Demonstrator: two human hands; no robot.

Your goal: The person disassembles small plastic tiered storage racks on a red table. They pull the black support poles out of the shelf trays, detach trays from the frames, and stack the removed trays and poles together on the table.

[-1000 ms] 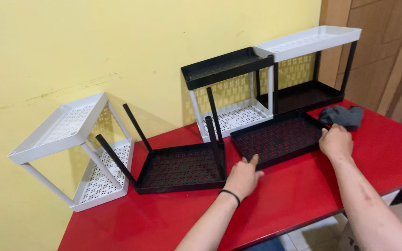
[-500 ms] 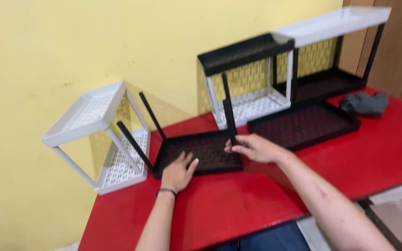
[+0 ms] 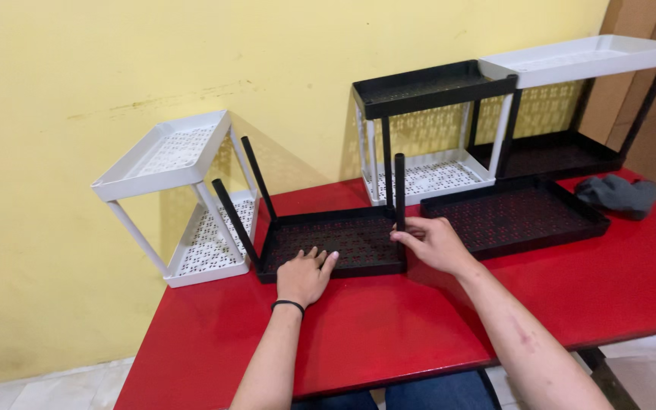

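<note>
On the glossy red table (image 3: pixel 389 334) we see a black perforated tray (image 3: pixel 335 243) with four slim posts, our left hand (image 3: pixel 304 277) pressed flat, fingers spread, on its front rim, our right hand (image 3: pixel 433 243) pinching its near-right post.

Your left hand (image 3: pixel 305 277) lies flat on a black tray (image 3: pixel 333 244) of perforated matt plastic, or so it looks; its upright posts (image 3: pixel 399 190) are smooth and dull black, and your right hand (image 3: pixel 433 243) touches one at its base. The second black tray (image 3: pixel 512 216) has the same punched matt finish. The table (image 3: pixel 389 334) under them is smooth red with a soft gloss. The white rack (image 3: pixel 180 193) looks like matt plastic, shelves perforated. The grey cloth (image 3: pixel 618 194) is soft and crumpled. The yellow wall (image 3: pixel 115 68) is painted matt, slightly scuffed.
</note>
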